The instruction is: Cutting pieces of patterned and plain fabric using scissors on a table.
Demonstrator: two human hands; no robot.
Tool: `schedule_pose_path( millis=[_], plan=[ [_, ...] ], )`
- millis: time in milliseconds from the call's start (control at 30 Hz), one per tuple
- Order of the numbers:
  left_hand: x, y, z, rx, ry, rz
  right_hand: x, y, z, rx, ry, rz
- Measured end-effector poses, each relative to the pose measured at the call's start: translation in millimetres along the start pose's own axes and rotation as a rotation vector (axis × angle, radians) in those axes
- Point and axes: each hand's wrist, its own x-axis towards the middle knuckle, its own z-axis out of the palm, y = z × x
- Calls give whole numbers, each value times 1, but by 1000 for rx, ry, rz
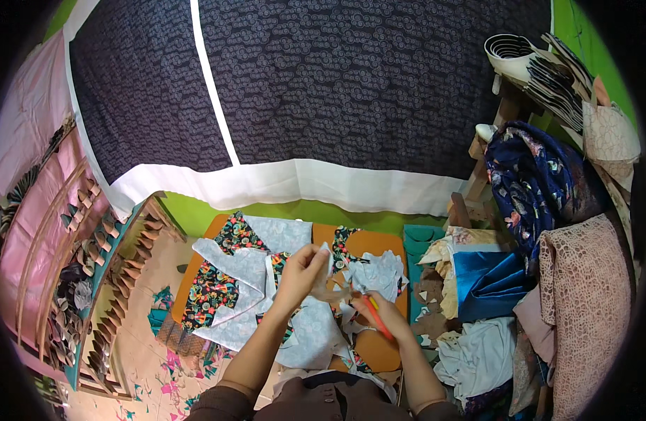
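My left hand [302, 275] pinches a small piece of pale fabric [325, 261] between thumb and fingers, above the middle of the table. Close by on the right, my right hand [392, 317] is wrapped round a pair of scissors [377, 319] with red and yellow handles. The blades point toward the held fabric; whether they touch it I cannot tell. Beneath both hands lies black floral fabric [212, 298] with its pale underside turned up in places. A crumpled pale piece [376, 274] rests just beyond my right hand. The orange-brown tabletop [382, 242] shows between the pieces.
Folded teal cloth [422, 242], shiny blue fabric [490, 284] and a light crumpled cloth [481, 354] are piled at the right. Pink lace fabric [589, 281] hangs beyond. A rack with shoe-shaped pieces [119, 295] stands left. Coloured scraps [174, 368] litter the floor.
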Motion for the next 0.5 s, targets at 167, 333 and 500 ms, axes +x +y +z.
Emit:
schedule_pose_path(
  millis=[167,333,500],
  plan=[
    [4,-18,-18,-100,76,-72,7,21,39,-510,-176,345],
    [-4,-34,-28,-301,84,-311,5,65,76,-667,-108,223],
    [-19,-85,-34,-247,72,-420,-1,81,86,-676,-95,228]
  ],
)
